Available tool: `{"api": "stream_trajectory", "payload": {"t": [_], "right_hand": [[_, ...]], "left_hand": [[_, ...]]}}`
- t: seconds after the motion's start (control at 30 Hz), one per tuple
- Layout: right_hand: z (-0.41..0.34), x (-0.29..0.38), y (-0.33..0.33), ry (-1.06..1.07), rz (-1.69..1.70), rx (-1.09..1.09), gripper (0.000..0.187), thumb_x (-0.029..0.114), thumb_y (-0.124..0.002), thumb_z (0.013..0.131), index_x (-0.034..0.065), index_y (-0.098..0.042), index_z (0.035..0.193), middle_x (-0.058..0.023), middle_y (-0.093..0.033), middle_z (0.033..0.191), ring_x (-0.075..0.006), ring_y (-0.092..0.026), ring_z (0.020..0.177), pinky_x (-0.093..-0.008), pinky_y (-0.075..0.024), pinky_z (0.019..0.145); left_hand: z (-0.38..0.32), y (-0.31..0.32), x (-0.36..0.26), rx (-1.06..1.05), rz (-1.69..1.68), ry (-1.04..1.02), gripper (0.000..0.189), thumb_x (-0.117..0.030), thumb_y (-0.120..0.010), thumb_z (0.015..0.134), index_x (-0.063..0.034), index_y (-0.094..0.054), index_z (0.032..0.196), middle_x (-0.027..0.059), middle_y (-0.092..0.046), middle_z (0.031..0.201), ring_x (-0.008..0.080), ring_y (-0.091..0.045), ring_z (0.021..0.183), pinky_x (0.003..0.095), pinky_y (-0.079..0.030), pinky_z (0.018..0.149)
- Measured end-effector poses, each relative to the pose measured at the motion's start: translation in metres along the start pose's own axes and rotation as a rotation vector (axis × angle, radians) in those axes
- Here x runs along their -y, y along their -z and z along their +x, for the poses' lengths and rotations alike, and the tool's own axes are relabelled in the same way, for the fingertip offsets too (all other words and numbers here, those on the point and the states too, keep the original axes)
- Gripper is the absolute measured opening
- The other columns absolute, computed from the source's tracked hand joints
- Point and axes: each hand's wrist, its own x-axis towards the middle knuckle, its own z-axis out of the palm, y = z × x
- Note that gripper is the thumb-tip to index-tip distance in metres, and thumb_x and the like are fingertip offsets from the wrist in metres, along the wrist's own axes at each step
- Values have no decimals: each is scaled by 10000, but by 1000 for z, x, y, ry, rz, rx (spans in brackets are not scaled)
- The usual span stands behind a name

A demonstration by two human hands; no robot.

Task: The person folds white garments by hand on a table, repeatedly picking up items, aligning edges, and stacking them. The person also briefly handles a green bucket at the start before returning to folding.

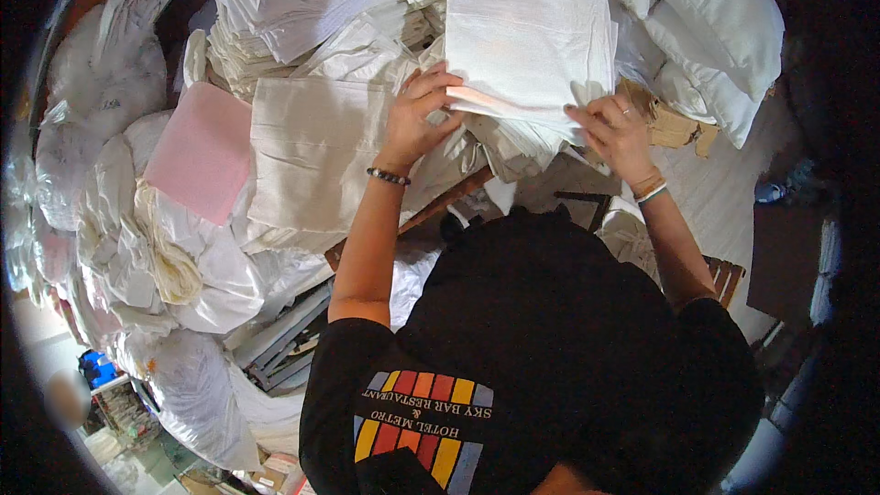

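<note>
A squared white folded cloth [526, 48] lies in front of me, on top of a pile of folded white cloths [519, 148]. Its near edge is slightly raised between my hands. My left hand [421, 113] pinches the near left corner, thumb below and fingers on top. At the near right corner, my right hand [614, 130] has its fingertips on the cloth's edge. Left of my left hand lies a cream folded cloth [316, 151], flat on other fabric. Beyond it, further left, rests a pink folded cloth [203, 151].
Tall stacks of folded white cloths [295, 0] stand at the back. White pillows [708, 20] and torn cardboard [677, 127] are at the right. Plastic-wrapped bundles [103, 96] and loose white fabric [213, 282] crowd the left. A wooden table edge [440, 203] runs near my body.
</note>
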Motion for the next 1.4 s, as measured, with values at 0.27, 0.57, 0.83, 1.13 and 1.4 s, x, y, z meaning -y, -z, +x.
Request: {"api": "stream_trajectory", "payload": {"t": [0.27, 0.57, 0.83, 1.13, 1.4], "right_hand": [[74, -76, -21, -224, -147, -104, 405, 357, -724, 922, 99, -696, 1233, -126, -653, 1187, -330, -602, 1131, -457, -509, 944], [101, -166, -92, -449, -57, 337, 515, 476, -582, 994, 265, -563, 1463, -149, -577, 1417, -403, -534, 1324, -507, -417, 1126], [97, -160, -99, -499, -259, 320, 454, 387, -569, 1018, 196, -601, 1428, -150, -575, 1437, -395, -517, 1337, -491, -393, 1142], [116, 47, -109, 136, 545, 95, 318, 128, -725, 918, 64, -677, 1227, -137, -660, 1316, -338, -578, 1293, -445, -452, 1099], [111, 192, -153, 593, 654, 347, 649, 195, -791, 830, 130, -557, 1432, -104, -564, 1483, -320, -479, 1425, -478, -350, 1194]], "left_hand": [[-15, -29, -21, -184, 230, -10, 753, -356, -884, 752, -74, -547, 1364, 214, -473, 1545, 410, -344, 1494, 623, -173, 1217], [-14, -65, -22, -6, 600, 90, 613, -190, -572, 939, -338, -462, 1524, -67, -371, 1646, 273, -315, 1522, 768, -97, 1114], [-3, -46, -19, -46, 378, 71, 769, -203, -713, 857, -238, -413, 1564, 5, -387, 1634, 302, -246, 1552, 806, -88, 1109], [-197, 5, -95, -900, -431, 931, 433, -37, -681, 958, -59, -558, 1372, 85, -629, 1230, 172, -609, 1108, 297, -502, 953], [-216, 27, -85, -996, -656, 1062, 107, -77, -711, 972, 1, -675, 1035, 18, -689, 902, 80, -627, 800, 241, -529, 747]]}}
